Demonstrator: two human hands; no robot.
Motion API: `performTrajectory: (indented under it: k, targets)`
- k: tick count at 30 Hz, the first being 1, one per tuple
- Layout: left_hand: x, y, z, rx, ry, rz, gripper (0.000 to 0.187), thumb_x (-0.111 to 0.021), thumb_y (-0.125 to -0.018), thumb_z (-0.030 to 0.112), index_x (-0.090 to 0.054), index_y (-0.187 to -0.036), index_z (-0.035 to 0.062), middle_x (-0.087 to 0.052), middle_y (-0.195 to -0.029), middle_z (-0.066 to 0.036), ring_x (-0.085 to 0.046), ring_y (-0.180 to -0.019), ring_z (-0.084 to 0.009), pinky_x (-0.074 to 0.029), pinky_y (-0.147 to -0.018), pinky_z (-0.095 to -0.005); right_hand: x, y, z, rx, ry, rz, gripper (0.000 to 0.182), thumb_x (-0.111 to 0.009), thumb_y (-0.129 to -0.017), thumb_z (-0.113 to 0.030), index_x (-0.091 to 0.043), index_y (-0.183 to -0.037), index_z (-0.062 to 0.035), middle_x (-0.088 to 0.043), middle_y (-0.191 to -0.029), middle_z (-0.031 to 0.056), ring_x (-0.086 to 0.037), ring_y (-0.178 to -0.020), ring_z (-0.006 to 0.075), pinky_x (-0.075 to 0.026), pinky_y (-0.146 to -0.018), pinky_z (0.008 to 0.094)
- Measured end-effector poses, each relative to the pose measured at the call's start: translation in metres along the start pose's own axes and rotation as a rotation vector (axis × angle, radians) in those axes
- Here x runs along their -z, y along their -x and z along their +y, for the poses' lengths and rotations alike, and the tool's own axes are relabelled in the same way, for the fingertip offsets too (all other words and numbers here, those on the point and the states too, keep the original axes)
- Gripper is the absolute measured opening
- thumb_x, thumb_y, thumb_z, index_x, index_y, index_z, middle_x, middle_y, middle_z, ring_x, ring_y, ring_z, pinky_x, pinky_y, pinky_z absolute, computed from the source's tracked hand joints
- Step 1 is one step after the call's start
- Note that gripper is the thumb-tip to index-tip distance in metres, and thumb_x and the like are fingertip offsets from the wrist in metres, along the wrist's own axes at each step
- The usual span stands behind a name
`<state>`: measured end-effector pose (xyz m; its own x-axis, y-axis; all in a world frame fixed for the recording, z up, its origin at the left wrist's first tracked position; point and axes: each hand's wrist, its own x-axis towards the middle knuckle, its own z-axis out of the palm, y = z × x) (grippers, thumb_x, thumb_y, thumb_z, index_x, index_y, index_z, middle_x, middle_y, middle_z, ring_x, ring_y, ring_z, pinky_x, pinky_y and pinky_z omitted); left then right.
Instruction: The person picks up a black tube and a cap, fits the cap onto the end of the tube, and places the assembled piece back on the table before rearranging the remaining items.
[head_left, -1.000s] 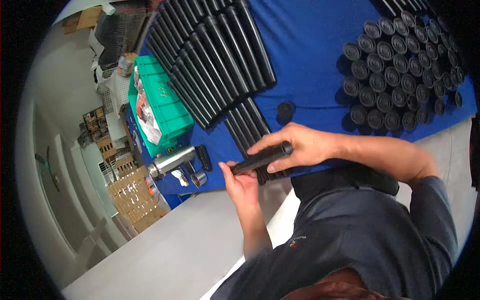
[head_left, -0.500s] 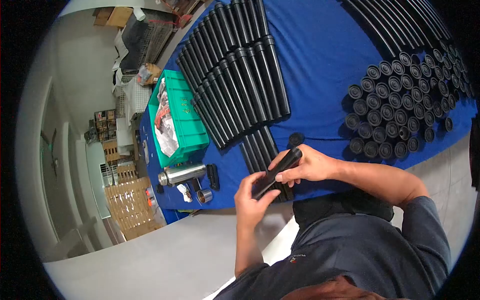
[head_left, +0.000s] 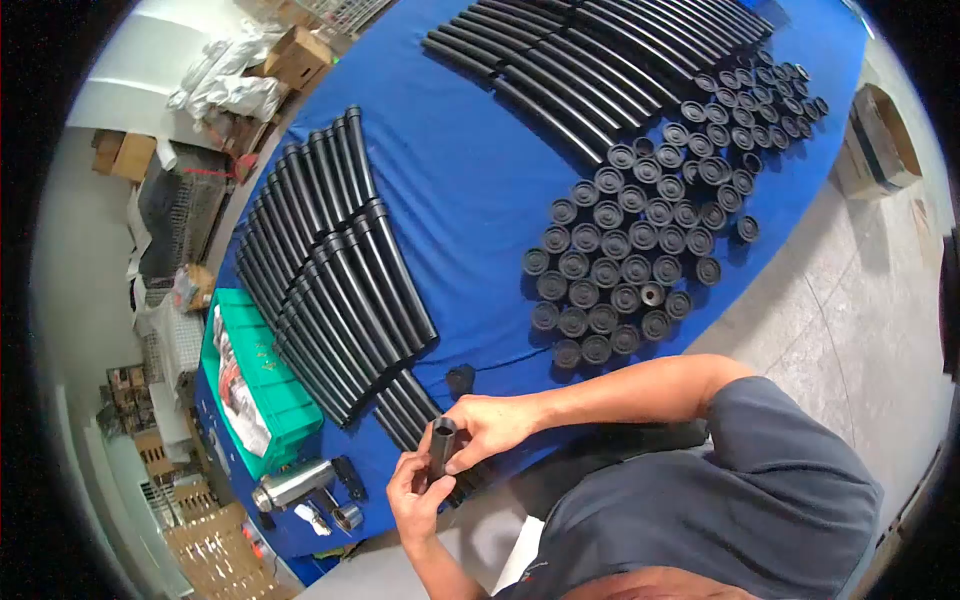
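My left hand (head_left: 416,500) and my right hand (head_left: 497,428) meet at the table's near edge, both closed around one black tube (head_left: 441,450). The tube stands tilted up, and its open, hollow end faces me. My right fingers grip it near that end, while my left thumb and fingers wrap lower down. Just beyond my right hand lies a single black round cap (head_left: 460,379). Under and beside the hands, several black tubes (head_left: 405,408) rest in a row, partly hidden by my fingers.
Rows of capped black tubes (head_left: 340,290) cover the left of the blue cloth (head_left: 480,200). Many ridged round caps (head_left: 635,240) lie to the right, with more tubes (head_left: 600,60) behind. A green crate (head_left: 285,400), a steel flask (head_left: 295,484) and a metal cup (head_left: 347,517) sit at left.
My view has swung to the right, so the table's contents appear further left. The tube in my hands has turned from slanting sideways to pointing up, showing its hollow end.
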<state>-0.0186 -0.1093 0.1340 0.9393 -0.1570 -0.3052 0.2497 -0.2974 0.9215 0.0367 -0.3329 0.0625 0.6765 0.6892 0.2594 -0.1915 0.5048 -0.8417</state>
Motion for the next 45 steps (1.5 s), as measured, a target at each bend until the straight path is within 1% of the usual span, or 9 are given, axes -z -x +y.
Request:
performTrajectory:
  k: [9, 13, 27, 30, 33, 34, 35, 38, 45]
  targets:
    - [0.015, 0.001, -0.006, 0.121, -0.055, -0.095, 0.039, -0.086, -0.073, 0.011, -0.066, -0.103, -0.0031, -0.056, -0.1, -0.002, -0.055, -0.092, -0.0133, -0.044, -0.08, -0.0271, 0.005, -0.002, 0.01, -0.055, 0.055, -0.064, 0.031, -0.076, -0.089, -0.012, -0.07, -0.118, -0.005, -0.073, -0.106, 0.0038, -0.065, -0.094, 0.0091, -0.053, -0.084, 0.0286]
    - [0.025, 0.012, -0.023, 0.263, 0.131, -0.183, 0.048, -0.088, -0.077, 0.015, -0.063, -0.114, -0.0034, -0.063, -0.104, -0.006, -0.063, -0.093, -0.0153, -0.051, -0.082, -0.0289, 0.002, 0.0, 0.012, -0.036, -0.069, -0.092, 0.034, -0.076, -0.085, -0.009, -0.069, -0.119, -0.0061, -0.073, -0.09, 0.0019, -0.059, -0.075, 0.0074, -0.049, -0.068, 0.0278]
    - [0.027, 0.02, -0.036, 0.24, 0.316, -0.214, 0.062, -0.081, -0.082, 0.019, -0.057, -0.133, -0.0089, -0.069, -0.118, -0.021, -0.068, -0.088, -0.0237, -0.055, -0.078, -0.034, 0.006, -0.002, 0.002, -0.105, 0.069, -0.143, 0.036, -0.074, -0.085, -0.01, -0.069, -0.121, -0.0052, -0.076, -0.09, 0.0035, -0.06, -0.069, 0.0113, -0.048, -0.065, 0.0296]
    - [0.015, 0.018, -0.031, 0.217, 0.351, -0.273, 0.054, -0.078, -0.083, 0.016, -0.06, -0.128, -0.0076, -0.071, -0.105, -0.018, -0.068, -0.081, -0.022, -0.054, -0.073, -0.0328, 0.007, -0.002, 0.002, -0.114, 0.134, -0.124, 0.042, -0.076, -0.085, -0.019, -0.067, -0.123, -0.003, -0.073, -0.086, 0.0049, -0.062, -0.07, 0.0131, -0.049, -0.065, 0.0298]
    - [-0.003, 0.028, -0.023, 0.249, 0.34, -0.089, 0.053, -0.047, -0.065, -0.006, -0.063, -0.115, -0.0063, -0.062, -0.079, -0.014, -0.062, -0.067, -0.0257, -0.053, -0.06, -0.0371, 0.01, -0.004, 0.001, -0.102, 0.348, -0.076, 0.056, -0.078, -0.085, -0.033, -0.063, -0.127, -0.001, -0.067, -0.083, 0.008, -0.063, -0.071, 0.0173, -0.05, -0.065, 0.0322]
    - [-0.009, 0.03, -0.023, 0.149, 0.458, -0.003, 0.034, -0.059, -0.079, 0.001, -0.06, -0.113, -0.0045, -0.061, -0.076, -0.013, -0.06, -0.065, -0.0264, -0.051, -0.057, -0.0374, 0.008, -0.004, -0.001, -0.082, 0.381, -0.048, 0.06, -0.078, -0.085, -0.039, -0.061, -0.127, -0.0008, -0.065, -0.082, 0.0089, -0.064, -0.071, 0.0192, -0.051, -0.064, 0.0338]
    - [-0.014, 0.022, -0.016, -0.054, 0.681, -0.079, 0.033, -0.065, -0.095, 0.022, -0.057, -0.119, 0.0007, -0.063, -0.084, -0.011, -0.062, -0.077, -0.0278, -0.055, -0.071, -0.042, 0.007, -0.003, -0.001, -0.064, 0.411, -0.015, 0.064, -0.078, -0.085, -0.044, -0.06, -0.127, -0.0007, -0.063, -0.08, 0.0097, -0.065, -0.07, 0.021, -0.052, -0.064, 0.0355]
    - [-0.015, 0.019, -0.015, -0.217, 0.908, 0.111, 0.029, -0.059, -0.103, 0.032, -0.057, -0.125, 0.013, -0.067, -0.115, -0.006, -0.055, -0.121, -0.0271, -0.041, -0.109, -0.0515, 0.002, -0.004, 0.001, -0.121, 0.335, -0.131, 0.086, -0.083, -0.079, -0.046, -0.049, -0.144, -0.0007, -0.065, -0.098, 0.0166, -0.067, -0.079, 0.0255, -0.055, -0.069, 0.0356]
    - [-0.038, 0.018, -0.034, -0.011, 1.066, 0.172, 0.034, -0.061, -0.102, 0.032, -0.055, -0.133, 0.017, -0.063, -0.135, -0.008, -0.052, -0.131, -0.0276, -0.044, -0.106, -0.0492, 0.004, -0.004, 0.009, 0.055, 0.14, -0.084, 0.062, -0.078, -0.083, -0.007, -0.055, -0.141, -0.008, -0.07, -0.114, 0.0075, -0.067, -0.084, 0.0154, -0.055, -0.074, 0.0306]
